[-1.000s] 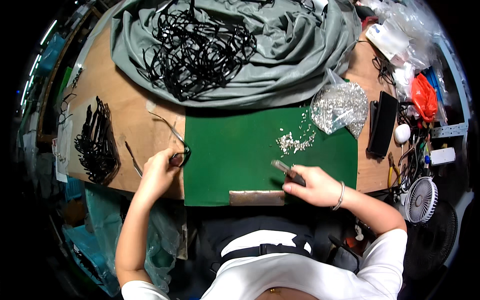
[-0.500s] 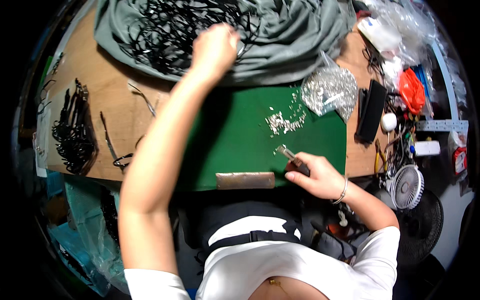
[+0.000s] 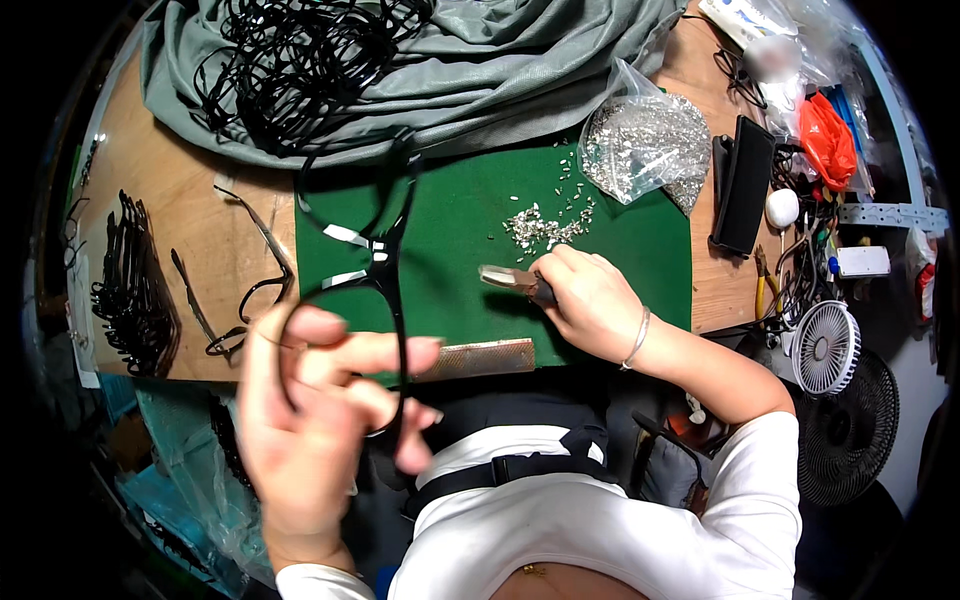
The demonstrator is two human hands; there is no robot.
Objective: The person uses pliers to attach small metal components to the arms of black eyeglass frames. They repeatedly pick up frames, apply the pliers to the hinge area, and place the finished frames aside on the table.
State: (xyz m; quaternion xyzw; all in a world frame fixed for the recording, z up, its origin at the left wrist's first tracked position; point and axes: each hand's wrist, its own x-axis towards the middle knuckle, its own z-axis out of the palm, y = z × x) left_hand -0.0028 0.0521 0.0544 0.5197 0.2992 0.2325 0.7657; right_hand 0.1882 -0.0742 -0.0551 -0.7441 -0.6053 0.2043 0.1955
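Observation:
Raised close to the camera, my left hand [image 3: 320, 420] grips a black eyeglass frame [image 3: 397, 300] by its lower rim, fingers passing around and through it. The hand is slightly blurred. My right hand [image 3: 595, 300] is closed around a pair of pliers [image 3: 512, 280], whose metal jaws point left over the green mat [image 3: 440, 200]. Just beyond the pliers lies a loose scatter of small silvery metal pieces [image 3: 540, 228]. A clear plastic bag [image 3: 635, 145] full of similar pieces sits behind them. Farther back, a tangled heap of black eyeglass frames [image 3: 300, 75] rests on grey cloth [image 3: 520, 85].
A flat metal bar [image 3: 485, 358] lies at the mat's front edge. Left on the wooden table [image 3: 215, 160] are a stacked row of black frames [image 3: 135, 290] and separate glasses [image 3: 265, 290]. Rightward are a black case [image 3: 743, 185], yellow-handled pliers [image 3: 765, 285] and a white fan [image 3: 825, 348].
My left hand has come back from the heap toward me, now carrying a black eyeglass frame. My right hand has moved a little left and farther forward with the pliers.

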